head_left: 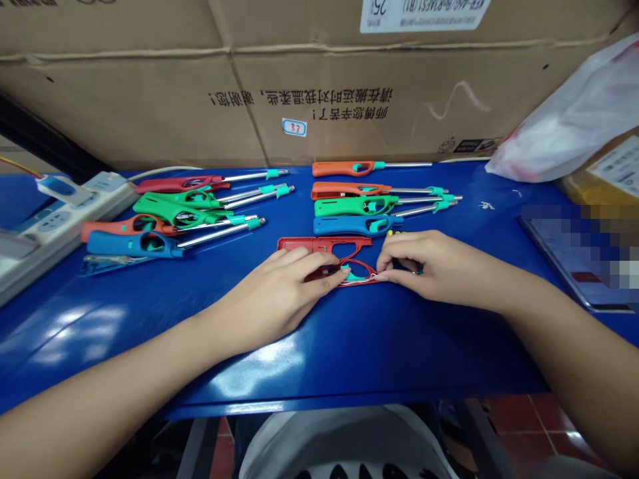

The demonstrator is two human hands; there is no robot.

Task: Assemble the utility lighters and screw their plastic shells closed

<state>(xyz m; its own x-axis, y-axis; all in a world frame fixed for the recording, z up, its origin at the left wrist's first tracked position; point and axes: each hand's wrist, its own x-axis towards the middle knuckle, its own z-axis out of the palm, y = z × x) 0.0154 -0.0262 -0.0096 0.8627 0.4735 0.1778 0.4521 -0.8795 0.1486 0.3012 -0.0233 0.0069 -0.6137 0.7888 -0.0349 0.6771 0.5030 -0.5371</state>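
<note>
My left hand [294, 286] is closed over the rear of an opened red lighter shell [368, 282], pressing it to the blue table. Inside this shell a teal trigger [355, 275] shows beside the left thumb tip, with a thin white wire running along the lower edge. My right hand [429, 263] pinches at the shell's front end; what lies between its thumb and fingertip is hidden. Something dark and greenish shows partly under the right palm. Just behind, touching or nearly touching the left fingers, lies the other red shell half [324, 243].
Behind my hands lie several long-necked lighters, including a blue one [349, 225]; more lie at left by a power strip [60, 216]. A cardboard box [164, 113] walls the back. Small white bits [486, 205], a plastic bag [564, 113] and a tablet-like device [554, 253] are at right.
</note>
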